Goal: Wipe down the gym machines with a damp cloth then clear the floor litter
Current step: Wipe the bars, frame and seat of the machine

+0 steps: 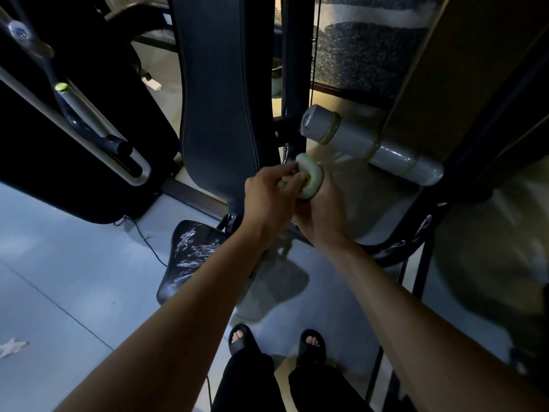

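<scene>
A pale green ring is gripped by both the left hand and right hand; floor litter is not yet cleared.

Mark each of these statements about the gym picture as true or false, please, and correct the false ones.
1. Both hands are at a pale green ring-shaped object. True: the left hand and the right hand meet at the pale green ring.
2. The worn machine seat is smooth and undamaged. False: the worn machine seat has cracked, whitish scuffed patches.
3. A piece of white litter lies on the floor at the lower left. True: the white litter is there.
4. The person is wearing closed sports shoes. False: open-toed black slides show the toes.
5. The grey foam roller pad is lying on the floor. False: the grey foam roller pad is mounted on the machine.
</scene>
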